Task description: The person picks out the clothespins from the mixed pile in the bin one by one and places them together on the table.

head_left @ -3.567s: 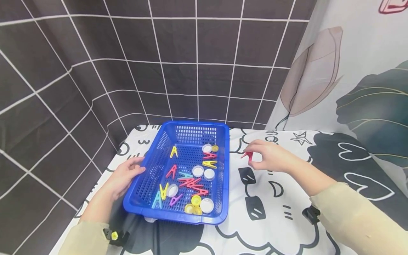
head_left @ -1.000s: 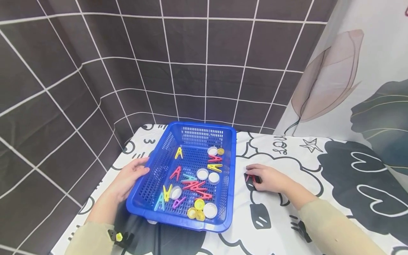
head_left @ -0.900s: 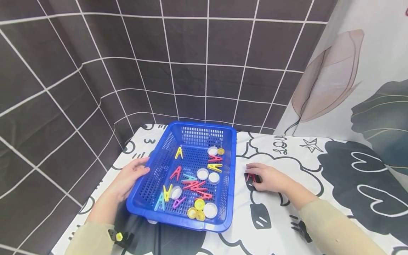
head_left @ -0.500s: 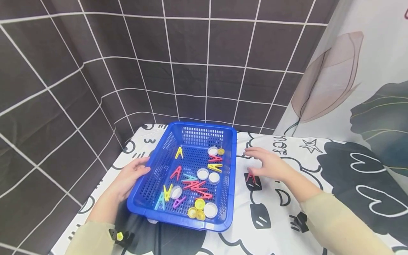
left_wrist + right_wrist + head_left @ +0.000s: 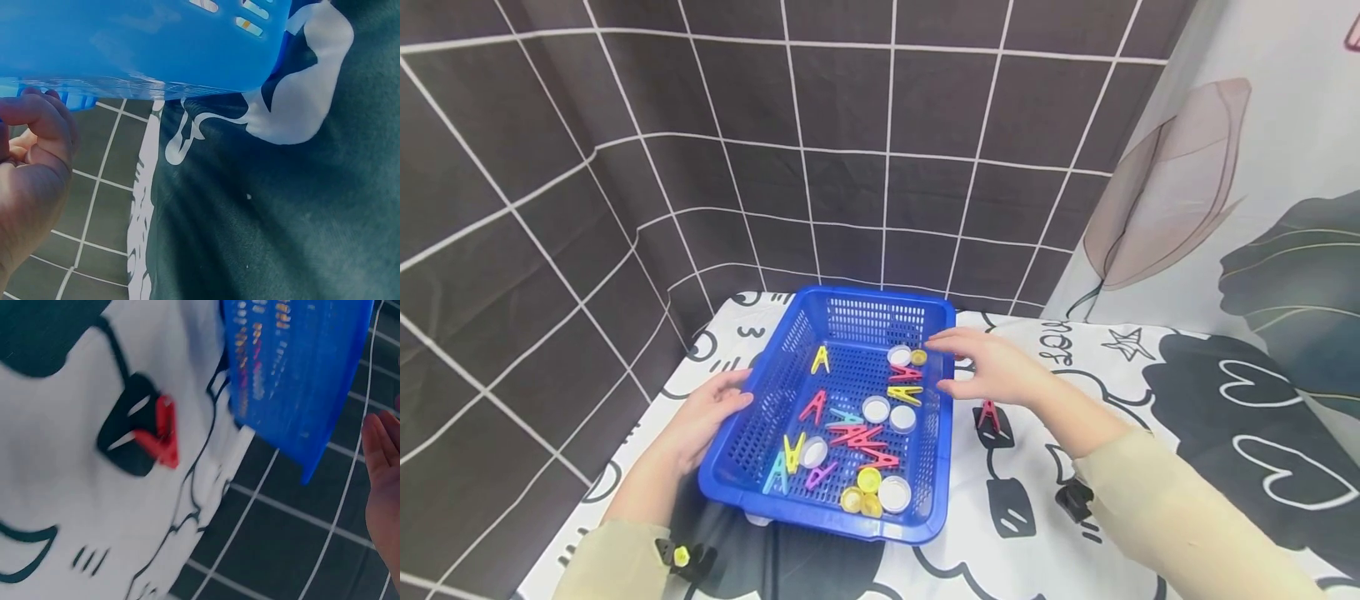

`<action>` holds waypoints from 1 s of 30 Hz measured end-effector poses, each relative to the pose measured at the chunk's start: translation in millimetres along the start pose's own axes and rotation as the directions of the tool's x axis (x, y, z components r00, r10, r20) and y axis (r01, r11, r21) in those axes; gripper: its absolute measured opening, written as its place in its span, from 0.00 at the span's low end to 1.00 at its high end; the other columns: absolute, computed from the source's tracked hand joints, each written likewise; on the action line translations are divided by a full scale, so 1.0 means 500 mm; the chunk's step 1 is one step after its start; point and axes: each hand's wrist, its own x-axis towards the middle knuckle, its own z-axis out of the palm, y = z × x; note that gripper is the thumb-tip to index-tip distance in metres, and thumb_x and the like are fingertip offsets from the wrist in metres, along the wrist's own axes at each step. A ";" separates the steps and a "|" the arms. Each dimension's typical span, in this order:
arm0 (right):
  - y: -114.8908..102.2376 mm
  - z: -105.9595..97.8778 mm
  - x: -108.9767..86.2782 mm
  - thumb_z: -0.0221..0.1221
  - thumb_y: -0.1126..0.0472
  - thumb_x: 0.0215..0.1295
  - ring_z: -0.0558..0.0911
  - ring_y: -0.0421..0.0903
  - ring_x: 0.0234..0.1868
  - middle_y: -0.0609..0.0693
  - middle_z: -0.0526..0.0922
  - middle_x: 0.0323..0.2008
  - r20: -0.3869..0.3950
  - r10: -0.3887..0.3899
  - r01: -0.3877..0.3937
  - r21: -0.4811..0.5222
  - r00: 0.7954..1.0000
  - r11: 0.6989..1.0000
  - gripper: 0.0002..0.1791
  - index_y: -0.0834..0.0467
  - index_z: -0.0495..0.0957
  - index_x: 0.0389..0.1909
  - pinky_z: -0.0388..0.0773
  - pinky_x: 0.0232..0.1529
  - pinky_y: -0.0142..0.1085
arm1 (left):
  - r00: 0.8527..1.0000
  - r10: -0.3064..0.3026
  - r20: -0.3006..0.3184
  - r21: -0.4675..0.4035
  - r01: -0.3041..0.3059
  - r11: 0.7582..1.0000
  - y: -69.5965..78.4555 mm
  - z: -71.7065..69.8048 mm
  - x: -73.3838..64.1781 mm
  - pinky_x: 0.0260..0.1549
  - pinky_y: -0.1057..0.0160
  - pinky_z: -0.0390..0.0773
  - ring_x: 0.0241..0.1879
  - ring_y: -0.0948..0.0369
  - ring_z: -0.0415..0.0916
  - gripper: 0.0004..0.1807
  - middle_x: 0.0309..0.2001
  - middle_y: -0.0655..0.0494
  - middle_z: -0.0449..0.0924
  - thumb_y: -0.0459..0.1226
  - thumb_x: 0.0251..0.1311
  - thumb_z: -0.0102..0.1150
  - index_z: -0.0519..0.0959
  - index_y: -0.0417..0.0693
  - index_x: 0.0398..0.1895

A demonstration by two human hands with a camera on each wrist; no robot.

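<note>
Hovering at the right rim of a blue perforated plastic basket [image 5: 820, 521], the right hand [image 5: 996, 367] is held with straight fingers well apart from the thumb, and nothing is gripped between them. Just to the left of the fingertips, near the basket's far right corner, a round yellow plastic cap [image 5: 918, 357] is placed beside a round white plastic cap [image 5: 898, 356]. Slightly nearer the person, a red plastic clothespin [image 5: 905, 374] and a yellow plastic clothespin [image 5: 904, 394] are laid crosswise, their long axes pointed roughly toward the right hand — clearly the closer of the two. The opposite rim is gripped by the left hand [image 5: 709, 410]. Outside the basket, a lone red plastic clothespin [image 5: 989, 414] is set on the cloth-covered tabletop [image 5: 1037, 575], just on the near side of the right hand, untouched — its long axis turned away from the person.
</note>
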 end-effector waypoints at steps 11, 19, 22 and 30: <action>-0.060 0.037 0.049 0.64 0.51 0.55 0.73 0.51 0.59 0.52 0.76 0.56 0.185 -0.082 0.073 0.052 0.979 0.996 0.28 0.55 0.75 0.57 0.71 0.56 0.48 | 1.000 -0.016 0.001 -0.018 0.016 1.000 -0.003 -0.003 -0.005 0.40 0.55 0.80 0.39 0.57 0.79 0.31 0.44 0.47 0.74 0.34 0.66 0.49 0.52 0.35 0.68; -0.084 0.055 0.068 0.63 0.53 0.57 0.77 0.46 0.50 0.50 0.79 0.51 0.252 -0.164 0.156 0.051 0.954 0.986 0.26 0.56 0.75 0.57 0.74 0.52 0.41 | 1.000 -0.002 -0.004 -0.021 0.002 1.000 0.000 0.000 -0.002 0.40 0.55 0.80 0.39 0.57 0.79 0.30 0.44 0.47 0.74 0.34 0.66 0.49 0.53 0.36 0.68; -0.092 0.062 0.075 0.64 0.53 0.57 0.77 0.45 0.49 0.49 0.79 0.50 0.288 -0.178 0.168 0.057 0.941 0.984 0.26 0.56 0.75 0.56 0.74 0.51 0.38 | 1.000 -0.008 -0.004 -0.021 0.008 1.000 0.001 0.002 -0.003 0.41 0.54 0.80 0.39 0.56 0.79 0.30 0.44 0.46 0.74 0.34 0.66 0.49 0.53 0.36 0.68; -0.113 0.092 0.082 0.65 0.56 0.57 0.79 0.44 0.45 0.49 0.79 0.51 0.402 -0.174 0.159 0.071 0.899 0.985 0.24 0.55 0.76 0.56 0.76 0.46 0.32 | 1.000 -0.011 -0.016 -0.010 0.010 1.000 -0.002 0.003 -0.005 0.41 0.54 0.80 0.40 0.56 0.79 0.30 0.46 0.43 0.73 0.34 0.65 0.50 0.54 0.37 0.68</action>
